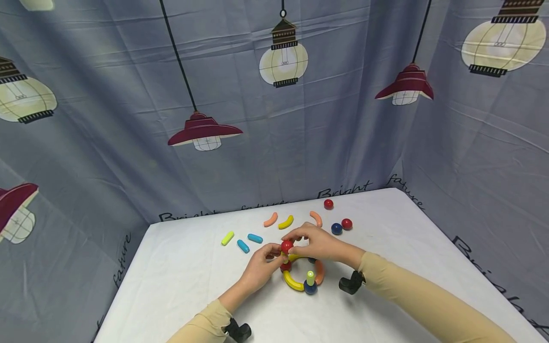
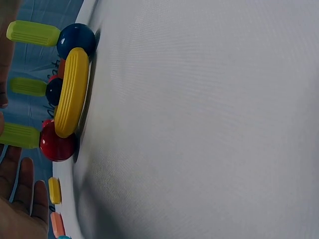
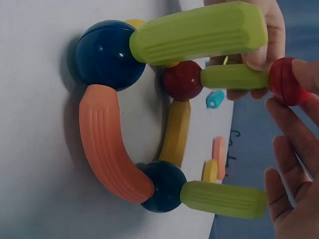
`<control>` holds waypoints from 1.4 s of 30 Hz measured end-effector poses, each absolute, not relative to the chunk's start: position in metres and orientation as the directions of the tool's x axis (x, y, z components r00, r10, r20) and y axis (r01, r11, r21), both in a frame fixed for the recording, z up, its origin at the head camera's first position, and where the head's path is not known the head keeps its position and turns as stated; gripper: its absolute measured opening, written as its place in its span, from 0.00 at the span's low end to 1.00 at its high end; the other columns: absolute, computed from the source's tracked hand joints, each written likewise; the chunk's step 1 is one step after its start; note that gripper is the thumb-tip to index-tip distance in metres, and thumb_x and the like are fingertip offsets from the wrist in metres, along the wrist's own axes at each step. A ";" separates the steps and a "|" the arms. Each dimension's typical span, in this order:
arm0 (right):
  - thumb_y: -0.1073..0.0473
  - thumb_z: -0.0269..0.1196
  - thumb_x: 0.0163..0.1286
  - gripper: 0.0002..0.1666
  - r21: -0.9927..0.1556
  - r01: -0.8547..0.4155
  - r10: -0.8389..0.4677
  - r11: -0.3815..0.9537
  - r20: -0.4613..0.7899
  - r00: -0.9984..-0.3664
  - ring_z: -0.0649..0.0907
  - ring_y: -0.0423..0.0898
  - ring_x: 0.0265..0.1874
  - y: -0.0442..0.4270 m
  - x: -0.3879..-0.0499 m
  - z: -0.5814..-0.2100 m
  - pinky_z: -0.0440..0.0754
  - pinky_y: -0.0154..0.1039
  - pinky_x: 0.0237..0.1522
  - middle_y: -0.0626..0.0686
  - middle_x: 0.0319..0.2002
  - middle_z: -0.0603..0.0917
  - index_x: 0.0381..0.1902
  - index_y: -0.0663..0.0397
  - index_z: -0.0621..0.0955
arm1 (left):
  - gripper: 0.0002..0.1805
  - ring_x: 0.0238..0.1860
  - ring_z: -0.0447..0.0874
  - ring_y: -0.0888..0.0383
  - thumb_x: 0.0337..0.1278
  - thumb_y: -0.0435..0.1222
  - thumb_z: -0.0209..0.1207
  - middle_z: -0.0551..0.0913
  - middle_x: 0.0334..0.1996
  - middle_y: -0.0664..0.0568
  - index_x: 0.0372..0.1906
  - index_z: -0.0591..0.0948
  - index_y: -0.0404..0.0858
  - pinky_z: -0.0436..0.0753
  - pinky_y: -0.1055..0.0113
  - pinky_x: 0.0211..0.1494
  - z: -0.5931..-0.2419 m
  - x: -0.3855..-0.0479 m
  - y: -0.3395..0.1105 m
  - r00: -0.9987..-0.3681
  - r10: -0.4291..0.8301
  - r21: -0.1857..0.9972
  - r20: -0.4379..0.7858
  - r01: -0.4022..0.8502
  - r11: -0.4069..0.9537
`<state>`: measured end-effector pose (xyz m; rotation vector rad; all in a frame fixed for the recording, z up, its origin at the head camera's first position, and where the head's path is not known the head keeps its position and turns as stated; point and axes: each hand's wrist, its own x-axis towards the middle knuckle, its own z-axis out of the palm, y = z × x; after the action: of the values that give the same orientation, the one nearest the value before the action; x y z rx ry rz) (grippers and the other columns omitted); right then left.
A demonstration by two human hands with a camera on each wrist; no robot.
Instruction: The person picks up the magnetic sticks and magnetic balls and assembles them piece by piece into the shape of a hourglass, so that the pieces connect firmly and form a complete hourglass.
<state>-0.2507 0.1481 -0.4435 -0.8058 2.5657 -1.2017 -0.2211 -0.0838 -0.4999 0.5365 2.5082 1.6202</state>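
Note:
A ring of curved sticks and balls lies on the white table, with light-green straight sticks standing on its balls. My right hand (image 1: pixel 317 243) pinches a red ball (image 3: pixel 283 82) at the top end of one green stick (image 3: pixel 232 77). That stick rises from a lower red ball (image 3: pixel 183 80), and the fingers of my left hand (image 1: pixel 259 267) pinch it just below the upper ball. Yellow curved sticks (image 2: pixel 73 94) and an orange curved stick (image 3: pixel 109 144) join the red ball to two dark blue balls (image 3: pixel 110 56). Whether the upper ball touches the stick's end is hard to tell.
Behind the ring lie loose blue sticks (image 1: pixel 255 238), a green stick (image 1: pixel 228 238), a yellow curved stick (image 1: pixel 286 222) and orange curved sticks (image 1: pixel 270 219). At the back right are red balls (image 1: pixel 347 224) and a blue ball (image 1: pixel 336 228). A patterned grey-blue curtain (image 1: pixel 266 166) hangs behind the table.

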 end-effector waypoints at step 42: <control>0.53 0.67 0.72 0.22 -0.777 -0.281 -0.318 0.563 0.110 -0.941 0.79 0.52 0.56 0.208 -0.243 -0.473 0.75 0.52 0.56 0.43 0.51 0.86 0.62 0.43 0.82 | 0.13 0.52 0.79 0.57 0.70 0.46 0.62 0.84 0.47 0.60 0.53 0.83 0.47 0.76 0.51 0.64 -0.505 -0.225 -0.083 -0.931 0.356 0.911 0.086 0.218 0.350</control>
<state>-0.2429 0.2083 -0.4730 -0.5261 2.7392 -1.3507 -0.2250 -0.0831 -0.5048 0.5289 2.4735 1.6388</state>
